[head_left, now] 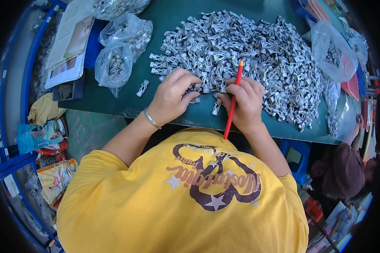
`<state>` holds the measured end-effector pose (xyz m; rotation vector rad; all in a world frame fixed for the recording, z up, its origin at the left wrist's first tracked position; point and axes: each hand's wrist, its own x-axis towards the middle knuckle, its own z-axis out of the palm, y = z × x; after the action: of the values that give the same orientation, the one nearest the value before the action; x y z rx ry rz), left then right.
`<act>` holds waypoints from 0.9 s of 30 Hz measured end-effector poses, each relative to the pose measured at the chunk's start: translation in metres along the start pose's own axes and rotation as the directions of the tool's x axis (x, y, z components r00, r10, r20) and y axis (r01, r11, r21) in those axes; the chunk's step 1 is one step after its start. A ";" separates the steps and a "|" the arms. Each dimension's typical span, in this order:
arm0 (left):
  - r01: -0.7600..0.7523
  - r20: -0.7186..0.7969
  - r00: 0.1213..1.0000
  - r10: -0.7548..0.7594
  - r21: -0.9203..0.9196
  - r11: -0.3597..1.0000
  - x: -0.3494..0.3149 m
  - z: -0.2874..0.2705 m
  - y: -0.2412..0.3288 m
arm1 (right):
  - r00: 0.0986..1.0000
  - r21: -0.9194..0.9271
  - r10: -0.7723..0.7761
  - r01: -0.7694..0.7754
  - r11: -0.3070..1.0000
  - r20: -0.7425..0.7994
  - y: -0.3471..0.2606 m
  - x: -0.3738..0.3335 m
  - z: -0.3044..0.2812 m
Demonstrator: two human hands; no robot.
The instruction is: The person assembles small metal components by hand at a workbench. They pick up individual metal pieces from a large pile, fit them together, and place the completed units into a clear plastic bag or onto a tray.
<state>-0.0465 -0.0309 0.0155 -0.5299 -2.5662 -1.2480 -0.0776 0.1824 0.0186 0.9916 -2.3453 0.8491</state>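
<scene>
A large heap of small silver-grey parts (240, 50), each with a ribbed cap and a pale loop, covers much of the green table (114, 103). At the heap's near edge, my left hand (171, 97) curls its thumb and fingers around a small looped part (195, 100), partly hidden by the fingertips. My right hand (247, 103) grips a slim red stick (233, 103) shaped like a pencil, with a yellowish tip pointing away from me. Just beside my right fingertips lies another looped part (216, 106). One more loose looped part (142, 88) rests left of my left hand.
Clear plastic bags (116, 63) of parts and some papers (71, 42) are at the far left. To the right stand another plastic bag (331, 50) and a pink bin (351, 80). A blue stool (297, 158) and another person (340, 170) are at the right.
</scene>
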 end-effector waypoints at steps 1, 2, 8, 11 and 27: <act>0.005 0.002 1.000 -0.005 -0.013 1.000 0.000 -0.001 0.000 | 1.000 0.044 0.010 -0.009 0.999 -0.027 0.001 0.000 0.000; 0.009 0.005 1.000 -0.009 -0.026 1.000 0.000 -0.001 0.001 | 0.998 0.087 0.021 -0.017 0.996 -0.054 0.001 -0.001 -0.001; 0.032 -0.103 0.994 -0.047 -0.135 0.990 0.002 0.003 0.010 | 0.807 0.740 0.589 -0.426 0.521 0.050 -0.009 0.000 -0.018; 0.080 -0.024 0.995 -0.093 -0.320 0.944 0.010 0.009 0.026 | 0.735 0.860 0.644 -0.453 0.236 0.211 -0.016 0.001 -0.023; -0.076 0.119 0.990 0.076 -0.011 0.997 0.008 0.004 0.021 | 0.931 0.329 0.359 -0.318 0.889 -0.070 0.002 -0.041 -0.030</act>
<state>-0.0453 -0.0142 0.0306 -0.7173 -2.6118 -1.2349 -0.0475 0.2236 0.0145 0.6172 -2.3508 1.4142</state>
